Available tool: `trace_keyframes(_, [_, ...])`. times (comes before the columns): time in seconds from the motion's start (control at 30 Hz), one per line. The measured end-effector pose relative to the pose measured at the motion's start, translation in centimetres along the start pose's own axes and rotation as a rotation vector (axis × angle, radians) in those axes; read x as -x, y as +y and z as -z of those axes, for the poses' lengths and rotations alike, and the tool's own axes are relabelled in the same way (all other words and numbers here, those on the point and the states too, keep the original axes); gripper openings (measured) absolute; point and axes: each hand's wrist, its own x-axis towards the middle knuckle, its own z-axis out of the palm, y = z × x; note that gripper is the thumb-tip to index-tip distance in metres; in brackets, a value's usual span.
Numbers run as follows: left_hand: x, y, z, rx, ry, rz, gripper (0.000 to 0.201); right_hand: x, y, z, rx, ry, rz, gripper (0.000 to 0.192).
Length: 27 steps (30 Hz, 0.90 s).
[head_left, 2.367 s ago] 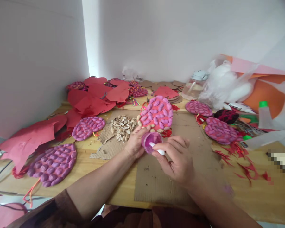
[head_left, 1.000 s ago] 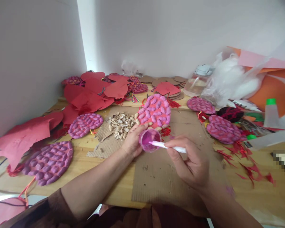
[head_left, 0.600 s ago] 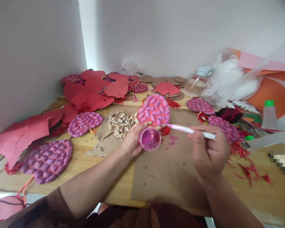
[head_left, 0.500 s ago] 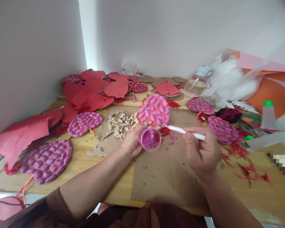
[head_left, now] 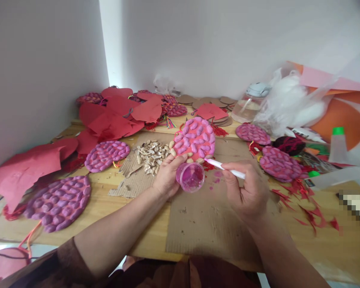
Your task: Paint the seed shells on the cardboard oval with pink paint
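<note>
My left hand (head_left: 167,175) grips a small round pot of pink-purple paint (head_left: 191,176), tilted toward me above a sheet of cardboard (head_left: 210,218). My right hand (head_left: 246,192) holds a white brush (head_left: 225,168), its tip touching the lower edge of a red disc covered with pink-painted peanut shells (head_left: 195,138). A few unpainted shells sit along that edge. A heap of bare peanut shells (head_left: 151,156) lies just left of the disc.
Several finished pink shell discs (head_left: 58,202) lie about the wooden table (head_left: 108,208). Red paper cut-outs (head_left: 114,120) are piled at the back left. A glass jar (head_left: 248,105), white plastic bag (head_left: 291,102), green-capped bottle (head_left: 336,144) and red scraps (head_left: 306,204) crowd the right.
My right hand lifted the brush out of the paint pot, swung it out to the right, then brought its tip back left to the disc's lower edge. The left hand stayed on the pot.
</note>
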Motion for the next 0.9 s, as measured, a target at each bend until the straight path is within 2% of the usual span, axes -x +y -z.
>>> trace_keyframes(0.13, [-0.02, -0.09, 0.07, -0.005, 0.007, -0.005, 0.024, 0.03, 0.29, 0.09, 0.015, 0.031, -0.004, 0.008])
trace_keyframes(0.33, [0.02, -0.09, -0.05, 0.028, 0.082, 0.004, 0.019, 0.28, 0.70, 0.18, -0.005, 0.079, -0.017, 0.013])
trace_keyframes(0.5, [0.09, -0.09, -0.16, 0.027, 0.055, 0.022, 0.020, 0.23, 0.51, 0.06, 0.016, -0.002, 0.011, 0.009])
trace_keyframes(0.77, [0.01, -0.16, -0.01, 0.037, 0.050, 0.021, 0.024, 0.30, 1.01, 0.17, 0.048, 0.076, -0.009, 0.010])
trace_keyframes(0.9, [0.21, 0.01, -0.23, 0.021, 0.024, 0.018, 0.026, 0.26, 0.76, 0.05, 0.049, 0.017, 0.012, 0.008])
